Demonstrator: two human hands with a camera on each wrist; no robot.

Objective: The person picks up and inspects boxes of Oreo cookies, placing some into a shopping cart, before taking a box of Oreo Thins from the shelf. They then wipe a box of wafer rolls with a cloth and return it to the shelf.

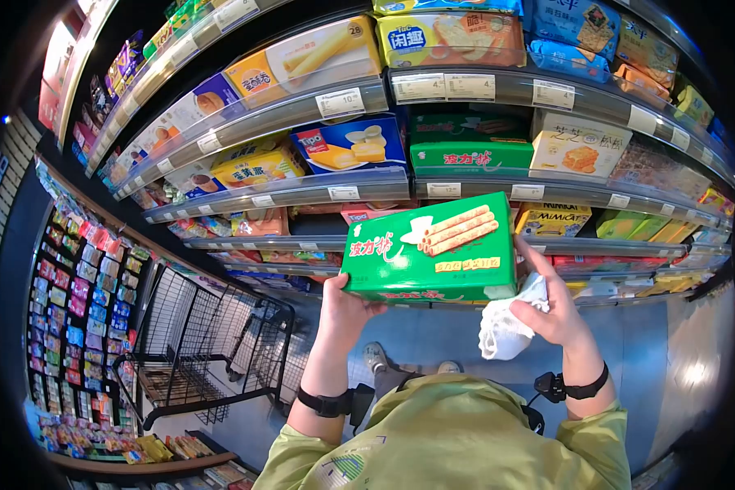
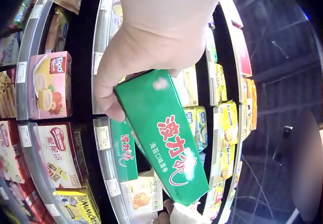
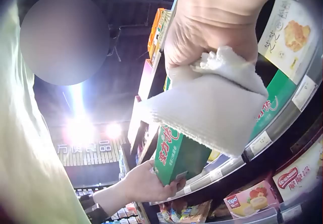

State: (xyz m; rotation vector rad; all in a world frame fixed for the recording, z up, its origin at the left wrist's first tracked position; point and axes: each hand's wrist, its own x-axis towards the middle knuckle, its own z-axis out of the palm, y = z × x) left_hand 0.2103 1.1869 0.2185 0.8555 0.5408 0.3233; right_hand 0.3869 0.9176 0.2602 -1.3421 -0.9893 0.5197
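A green box of wafer rolls is held in front of the shelves, its printed face up toward the head view. The left hand grips its left end, thumb on the near edge; in the left wrist view that hand covers one end of the box. At the box's right end, the right hand holds it along with a bunched white cloth. In the right wrist view the cloth hangs from the right hand and hides part of the box.
Shelves of boxed and bagged snacks curve ahead, with a matching green box on one tier, beside a white box. A black wire cart stands at the left, near a rack of small packets. The person's shoes show below.
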